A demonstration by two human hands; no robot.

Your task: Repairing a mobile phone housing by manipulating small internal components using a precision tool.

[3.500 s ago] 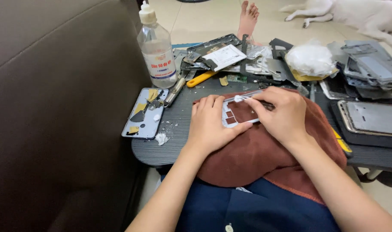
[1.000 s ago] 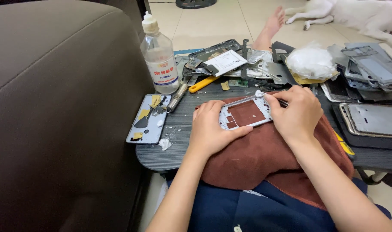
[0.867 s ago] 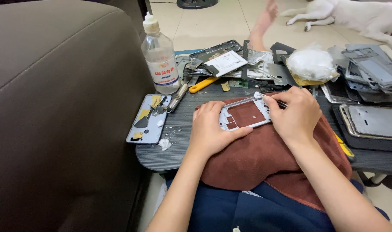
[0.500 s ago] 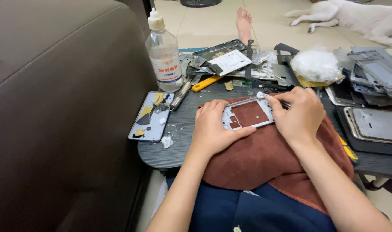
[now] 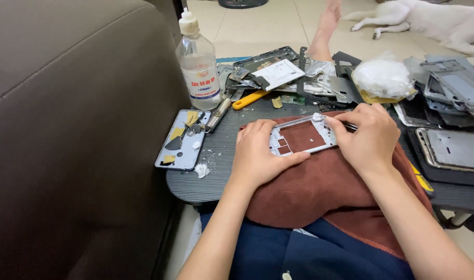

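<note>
Bottle (image 5: 198, 62) holds clear liquid; left hand (image 5: 257, 155) grip pins phone frame (image 5: 301, 137), right hand (image 5: 369, 137) pinches tool (image 5: 343, 123)

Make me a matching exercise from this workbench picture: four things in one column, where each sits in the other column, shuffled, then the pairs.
Things:
1. clear bottle
2. phone frame
3. white wad
4. yellow-handled tool

Places:
A. on the brown cloth, between the left hand and the right hand
B. lying flat just right of the bottle's base
C. upright at the table's far left corner, next to the sofa
D. on the far side of the table, beyond the right hand

Pairs: 1-C, 2-A, 3-D, 4-B
</note>
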